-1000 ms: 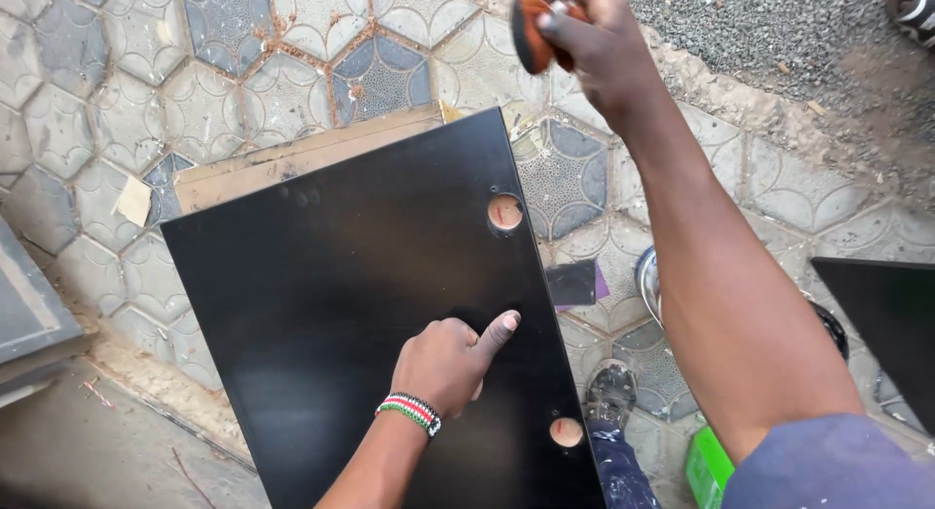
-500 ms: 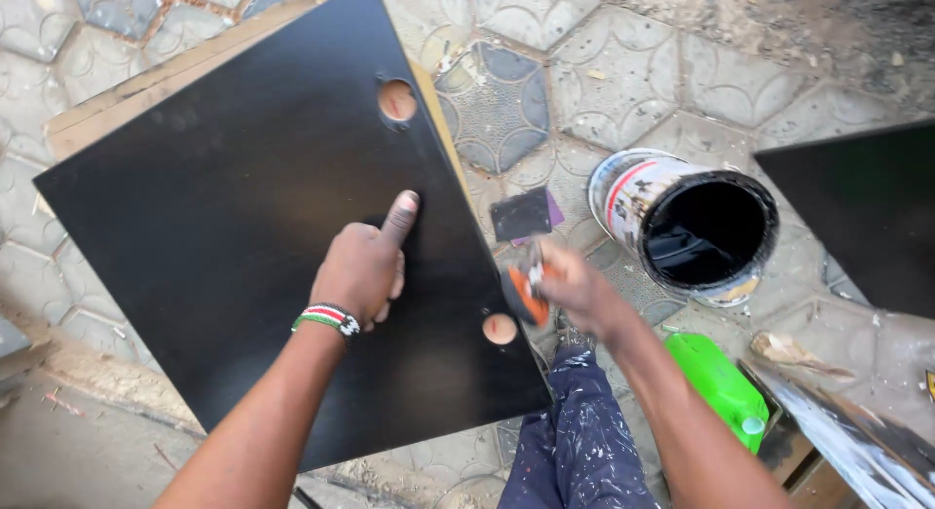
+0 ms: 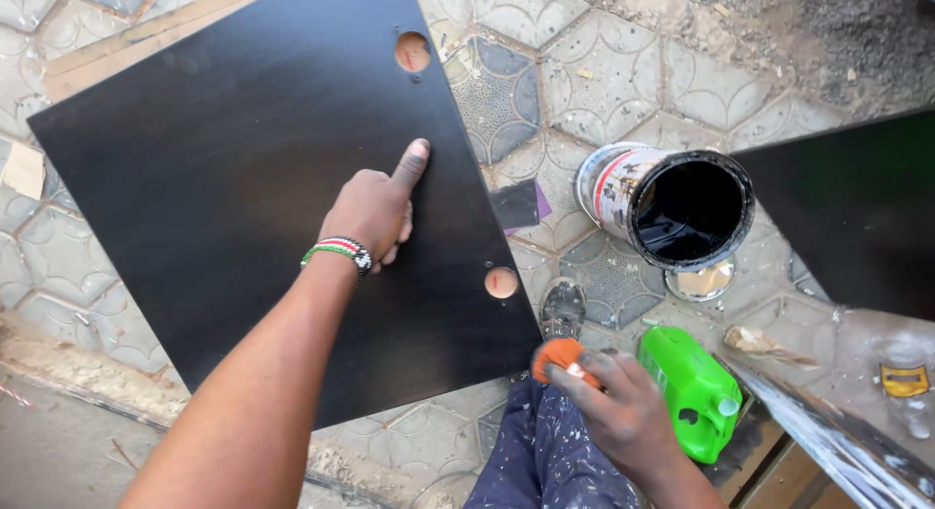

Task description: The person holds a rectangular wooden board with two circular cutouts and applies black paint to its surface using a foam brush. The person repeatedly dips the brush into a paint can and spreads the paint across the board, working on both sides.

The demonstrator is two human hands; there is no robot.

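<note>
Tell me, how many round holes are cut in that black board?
2. One hole sits near the black board's top right corner; the other hole lies near its lower right edge. The left hand might cover more.

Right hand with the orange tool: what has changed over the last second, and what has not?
The right hand came down from high above the black board to its near corner, still gripping the orange tool. The left hand stayed pressed on the board, forefinger out.
</note>
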